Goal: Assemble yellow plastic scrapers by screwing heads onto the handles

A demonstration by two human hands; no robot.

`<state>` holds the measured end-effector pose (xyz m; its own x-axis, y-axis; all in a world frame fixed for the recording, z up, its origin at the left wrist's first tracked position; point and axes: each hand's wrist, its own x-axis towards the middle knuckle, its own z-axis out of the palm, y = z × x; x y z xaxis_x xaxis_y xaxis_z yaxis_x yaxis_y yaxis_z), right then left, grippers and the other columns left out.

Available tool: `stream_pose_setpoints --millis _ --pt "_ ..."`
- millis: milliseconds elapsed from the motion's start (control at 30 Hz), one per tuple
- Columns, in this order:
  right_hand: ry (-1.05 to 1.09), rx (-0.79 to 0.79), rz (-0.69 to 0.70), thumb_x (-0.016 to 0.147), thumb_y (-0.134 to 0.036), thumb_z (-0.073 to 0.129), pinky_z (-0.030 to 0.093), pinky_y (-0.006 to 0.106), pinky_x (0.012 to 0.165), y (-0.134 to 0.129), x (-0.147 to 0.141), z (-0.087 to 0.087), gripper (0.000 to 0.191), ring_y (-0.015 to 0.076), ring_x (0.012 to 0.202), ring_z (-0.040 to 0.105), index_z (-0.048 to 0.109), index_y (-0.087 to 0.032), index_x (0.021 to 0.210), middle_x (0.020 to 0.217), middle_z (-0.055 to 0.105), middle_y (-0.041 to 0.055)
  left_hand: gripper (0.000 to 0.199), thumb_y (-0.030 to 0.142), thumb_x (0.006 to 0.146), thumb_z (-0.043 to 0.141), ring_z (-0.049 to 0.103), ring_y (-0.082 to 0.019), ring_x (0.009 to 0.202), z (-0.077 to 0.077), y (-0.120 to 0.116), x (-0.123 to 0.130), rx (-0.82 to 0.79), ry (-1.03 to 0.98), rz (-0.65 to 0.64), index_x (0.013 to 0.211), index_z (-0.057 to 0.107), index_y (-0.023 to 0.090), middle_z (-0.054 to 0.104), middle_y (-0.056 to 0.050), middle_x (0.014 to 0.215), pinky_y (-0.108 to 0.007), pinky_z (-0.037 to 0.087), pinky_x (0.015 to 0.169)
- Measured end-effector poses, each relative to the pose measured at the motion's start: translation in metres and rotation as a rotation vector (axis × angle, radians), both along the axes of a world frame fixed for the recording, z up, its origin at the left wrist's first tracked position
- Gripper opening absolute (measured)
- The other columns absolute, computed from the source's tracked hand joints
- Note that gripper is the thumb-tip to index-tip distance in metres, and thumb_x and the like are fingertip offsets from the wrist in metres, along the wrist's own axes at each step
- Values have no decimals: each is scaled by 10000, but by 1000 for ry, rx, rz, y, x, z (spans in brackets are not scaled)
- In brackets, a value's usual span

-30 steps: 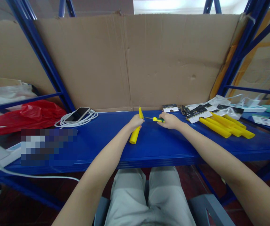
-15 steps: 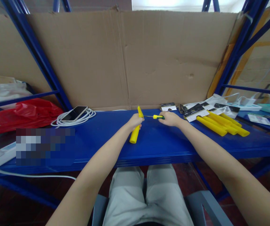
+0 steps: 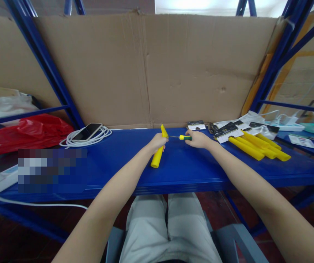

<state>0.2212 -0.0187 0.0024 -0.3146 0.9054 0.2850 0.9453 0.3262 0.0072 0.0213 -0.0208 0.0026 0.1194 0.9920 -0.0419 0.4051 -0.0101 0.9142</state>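
Observation:
My left hand [image 3: 157, 143] is closed round a yellow tool-like piece [image 3: 157, 159] with a thick tubular handle and an angled top; its exact kind I cannot make out. The handle's lower end points toward me, just over the blue tabletop [image 3: 129, 173]. In my right hand [image 3: 197, 139] is a screwdriver [image 3: 181, 137] with a yellow and green handle, held level. Its thin shaft points left, and the tip meets the yellow piece beside my left fingers. My fingers hide the exact contact.
Several yellow tubular handles [image 3: 255, 146] with black-and-white cards [image 3: 229, 132] lie at the right. A card [image 3: 196, 125] rests by the cardboard wall [image 3: 195, 69]. On the left are a phone [image 3: 88, 132], a coiled white cable [image 3: 102, 135] and a red plastic bag [image 3: 30, 131].
Both hands keep their holds and stay almost in place. The screwdriver's handle looks slightly turned, showing more green. The whole view has shifted a little.

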Motion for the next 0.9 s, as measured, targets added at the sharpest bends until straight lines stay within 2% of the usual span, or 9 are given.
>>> stream_pose_setpoints --millis 133,267,433,633,800,900 --pt "-45 60 51 768 -307 495 386 286 676 3 3 -1 210 224 868 595 572 -174 911 982 647 103 100 56 784 487 383 -55 341 1 -2 0 -1 0 3 857 494 124 382 76 512 -205 376 406" --pt "-36 64 -38 738 -282 529 364 279 612 1 -1 -1 291 214 778 600 528 -168 1006 897 656 93 110 55 789 478 382 -54 337 3 -4 1 -1 8 9 878 494 118 392 71 523 -198 347 384" --pt "-25 20 -43 769 -321 512 375 283 624 -2 -6 -1 327 225 814 611 518 -170 1058 956 663 98 125 56 782 480 388 -62 342 3 -4 0 -3 9 29 891 503 113 386 70 520 -207 357 391" --pt "-71 69 19 781 -296 478 386 294 669 2 -2 -3 194 233 886 598 565 -179 909 1003 649 102 129 55 770 478 390 -69 344 -1 2 -2 -16 11 7 880 502 120 370 77 485 -212 385 410" --pt "-51 81 -67 739 -251 521 360 283 604 -2 -5 -2 290 221 781 603 508 -181 1020 898 662 92 146 55 768 482 395 -69 344 -2 4 -2 -21 12 5 896 509 119 386 73 493 -220 399 424" --pt "-39 67 -71 751 -280 515 364 290 615 -2 -7 -3 330 231 804 607 498 -175 1063 929 660 99 147 57 768 489 391 -66 345 -1 3 -2 -15 16 9 900 511 117 383 76 491 -214 393 422"
